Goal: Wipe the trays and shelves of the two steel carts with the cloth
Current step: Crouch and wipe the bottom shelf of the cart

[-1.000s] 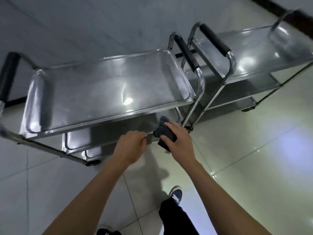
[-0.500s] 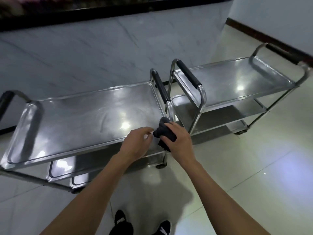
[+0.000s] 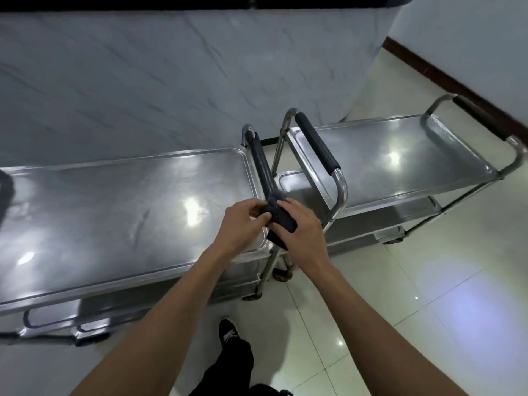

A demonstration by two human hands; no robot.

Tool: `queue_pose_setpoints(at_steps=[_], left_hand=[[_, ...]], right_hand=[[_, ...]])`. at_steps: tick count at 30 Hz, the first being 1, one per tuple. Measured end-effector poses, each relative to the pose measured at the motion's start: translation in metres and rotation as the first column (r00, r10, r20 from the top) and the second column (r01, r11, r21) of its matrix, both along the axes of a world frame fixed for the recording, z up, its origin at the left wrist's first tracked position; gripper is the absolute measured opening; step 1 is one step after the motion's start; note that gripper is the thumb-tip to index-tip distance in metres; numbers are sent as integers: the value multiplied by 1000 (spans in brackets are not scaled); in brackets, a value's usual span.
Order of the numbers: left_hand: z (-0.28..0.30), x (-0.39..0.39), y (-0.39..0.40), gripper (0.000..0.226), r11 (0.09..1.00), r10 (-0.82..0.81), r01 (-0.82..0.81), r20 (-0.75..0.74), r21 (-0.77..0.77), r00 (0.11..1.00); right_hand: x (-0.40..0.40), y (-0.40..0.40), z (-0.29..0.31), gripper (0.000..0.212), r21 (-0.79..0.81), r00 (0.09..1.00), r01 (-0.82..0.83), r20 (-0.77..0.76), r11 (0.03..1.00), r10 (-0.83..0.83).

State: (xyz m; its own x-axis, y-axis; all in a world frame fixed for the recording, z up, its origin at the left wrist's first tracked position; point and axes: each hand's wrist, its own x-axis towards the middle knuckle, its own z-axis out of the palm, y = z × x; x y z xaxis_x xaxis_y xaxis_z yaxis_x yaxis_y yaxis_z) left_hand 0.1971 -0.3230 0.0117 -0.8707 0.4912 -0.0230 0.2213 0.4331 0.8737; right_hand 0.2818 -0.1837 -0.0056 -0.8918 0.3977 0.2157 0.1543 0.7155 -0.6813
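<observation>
Dark, soft-looking cloth point(image 3: 281, 217) is bunched into a thick wad, held up over the right end of the left cart's top tray point(image 3: 120, 212), right by that cart's handle. Right hand point(image 3: 303, 227) has its grip wrapped around the wad, fingers curled over the top. Left hand point(image 3: 243, 221) is pinching the cloth's left edge with thumb and fingertips. So both grips are clamped on the cloth, and it looks clear of the steel.

Left cart point(image 3: 85, 287) is brushed steel with a shallow rimmed tray, rounded corners and bright light spots across it. Its handle point(image 3: 261, 164) is a steel tube with a black foam-looking sleeve. Lower shelves only peek out under the near edge, mostly hidden by the top tray, and the far left end is cut off by the frame.

Right cart point(image 3: 400, 167) sits just beside it, handle to handle, same build: tray, tube frame, black grips on both ends. Its lower shelf point(image 3: 380, 212) is partly in shadow and I can't make out its surface.

Glossy pale floor tiles point(image 3: 428, 295), grey marbled wall panel point(image 3: 171, 81) behind. One dark shoe point(image 3: 228, 334) and a black trouser leg show at the bottom.
</observation>
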Motion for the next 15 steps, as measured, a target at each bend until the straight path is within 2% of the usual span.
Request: queue_pose_setpoints(at_steps=[5, 11, 15], left_hand=[[-7, -66, 37, 20, 998, 31, -33, 26, 57, 999], [-11, -134, 62, 20, 994, 100, -100, 17, 36, 995], [-33, -180, 73, 22, 984, 161, -159, 11, -86, 987]], right_hand=[[-60, 32, -3, 54, -8, 999, -6, 33, 1000, 6], [-132, 46, -1, 46, -22, 998, 27, 61, 999, -26], [-173, 52, -15, 39, -9, 990, -17, 142, 1000, 18]])
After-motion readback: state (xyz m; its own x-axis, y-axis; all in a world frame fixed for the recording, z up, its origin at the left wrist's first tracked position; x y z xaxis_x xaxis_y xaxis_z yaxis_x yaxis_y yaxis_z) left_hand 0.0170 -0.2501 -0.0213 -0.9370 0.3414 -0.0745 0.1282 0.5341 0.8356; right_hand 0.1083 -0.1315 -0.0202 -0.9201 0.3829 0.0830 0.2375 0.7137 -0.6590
